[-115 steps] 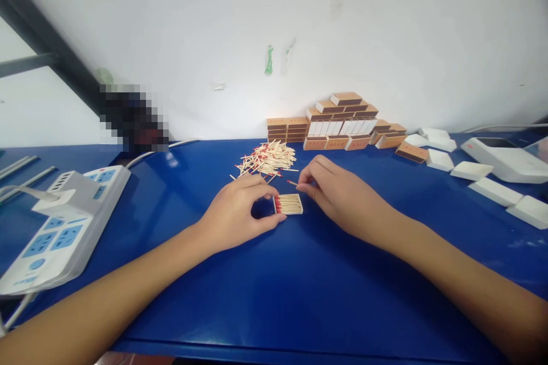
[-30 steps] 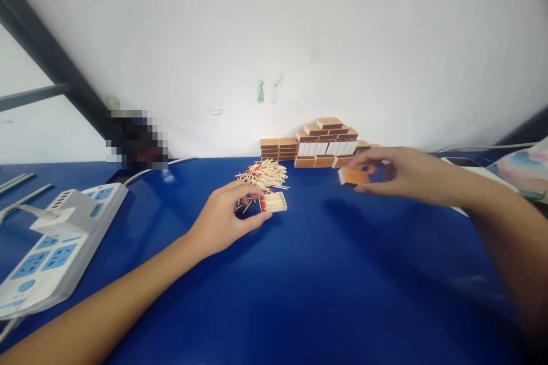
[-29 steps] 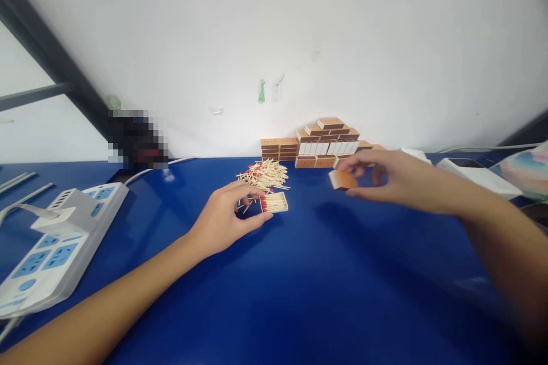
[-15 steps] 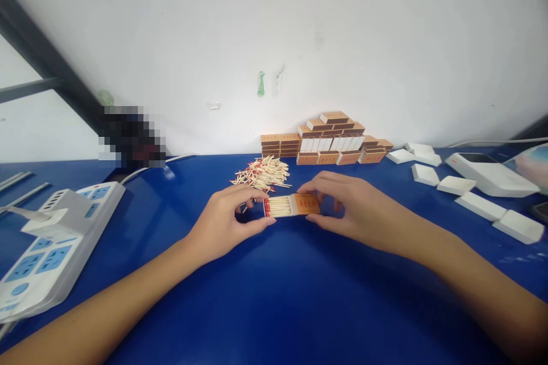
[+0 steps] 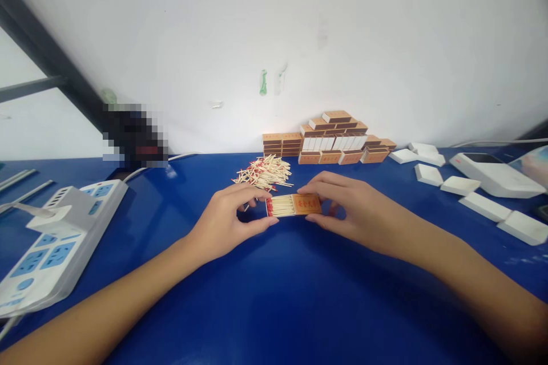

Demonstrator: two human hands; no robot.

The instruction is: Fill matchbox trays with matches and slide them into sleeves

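Observation:
Between thumb and fingers, my left hand [image 5: 225, 218] pinches the outer end of a white matchbox tray [image 5: 281, 214] filled with red-tipped matches [image 5: 281, 204]. My right hand [image 5: 359, 206] grips the orange matchbox sleeve [image 5: 306, 203] by its right end. The tray's right end meets the sleeve's opening, and its left part with the match heads lies exposed. Just behind my left fingers is a heap of loose matches [image 5: 268, 171] on the blue table [image 5: 274, 296]. The fingertips behind the box are partly hidden.
Stacked matchboxes [image 5: 334, 125] stand against the wall at the back. Several white trays [image 5: 460, 185] lie at the right beside a white device [image 5: 499, 177]. A power strip [image 5: 81, 239] with a plugged-in adapter [image 5: 60, 208] is at the left, its cable running backward.
The sleeve and tray have come into a straighter line, and the pale gap at their joint has narrowed. Both hands keep their grip. The whole view has shifted slightly.

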